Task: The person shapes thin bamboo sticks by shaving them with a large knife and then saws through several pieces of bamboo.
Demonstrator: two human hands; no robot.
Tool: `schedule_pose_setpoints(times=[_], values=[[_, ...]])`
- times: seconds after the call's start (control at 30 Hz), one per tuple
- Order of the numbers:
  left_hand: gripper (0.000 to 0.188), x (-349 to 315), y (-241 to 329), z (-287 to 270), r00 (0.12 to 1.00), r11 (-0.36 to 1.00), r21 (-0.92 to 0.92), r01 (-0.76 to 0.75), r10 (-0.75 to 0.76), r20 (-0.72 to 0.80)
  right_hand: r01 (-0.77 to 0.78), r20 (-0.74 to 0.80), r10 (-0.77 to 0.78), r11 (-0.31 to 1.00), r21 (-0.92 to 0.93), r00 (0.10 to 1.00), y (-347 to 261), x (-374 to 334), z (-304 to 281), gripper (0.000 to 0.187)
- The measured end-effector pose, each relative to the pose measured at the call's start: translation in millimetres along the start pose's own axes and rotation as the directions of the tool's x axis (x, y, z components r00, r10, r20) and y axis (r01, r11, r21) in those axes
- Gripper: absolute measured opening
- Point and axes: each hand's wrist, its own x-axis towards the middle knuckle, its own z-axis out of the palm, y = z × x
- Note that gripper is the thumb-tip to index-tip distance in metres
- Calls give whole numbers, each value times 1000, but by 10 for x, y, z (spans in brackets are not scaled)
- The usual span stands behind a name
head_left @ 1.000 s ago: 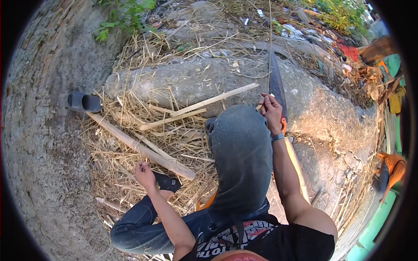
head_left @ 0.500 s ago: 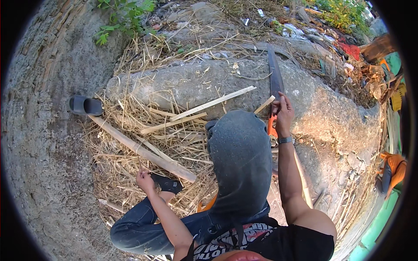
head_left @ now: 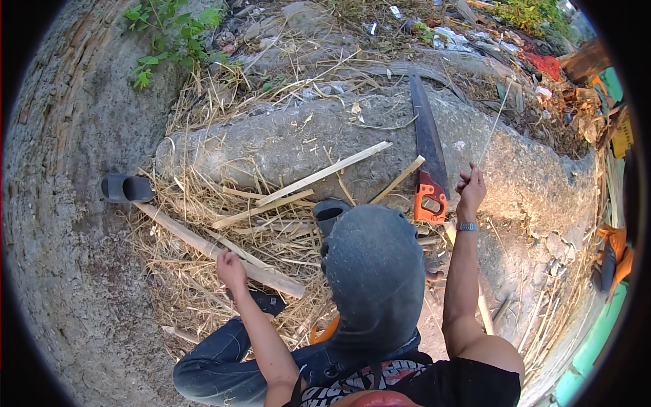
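My right hand point(head_left: 471, 188), a watch on its wrist, is raised to the right of the saw. Its fingers pinch a thin pale strip point(head_left: 498, 121) that points up and away. The handsaw point(head_left: 428, 142), dark-bladed with an orange handle, lies on the stone slab point(head_left: 285, 125), apart from my hand. On the left, my left hand point(head_left: 232, 271) is closed beside a long bamboo pole point(head_left: 196, 239); whatever it pinches is too small to make out. Split pale sticks, one longer point(head_left: 325, 173) and one shorter point(head_left: 400, 180), lie beyond my raised knee.
Dry straw point(head_left: 186, 285) covers the ground between the rough wall point(head_left: 61, 224) at left and the slab. A dark slipper point(head_left: 127, 188) sits at the pole's far end. Litter and a red cloth point(head_left: 542, 66) are at the far right; a green plant point(head_left: 176, 37) grows at the far left.
My right hand has moved right, away from the saw's handle, and the thin strip now shows in it. My left hand has shifted slightly right, over the bamboo pole's edge.
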Motion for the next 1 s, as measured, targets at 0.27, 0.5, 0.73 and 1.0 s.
schedule_pose_setpoints(times=[0.27,0.5,0.73,1.0], values=[[32,530,1911,1467,930,934,-213,-286,324,172,156,-83,-268,753,-639,960,555,613,-200,49],[41,987,2969,3245,686,787,-138,-602,597,415,390,134,-459,527,-755,878,182,753,1077,62],[46,1023,3106,4000,594,643,51,-764,671,444,357,221,-510,185,-916,832,588,934,1316,49],[38,1094,3244,4018,634,720,-8,-694,616,468,391,237,-455,282,-876,858,513,978,1473,44]])
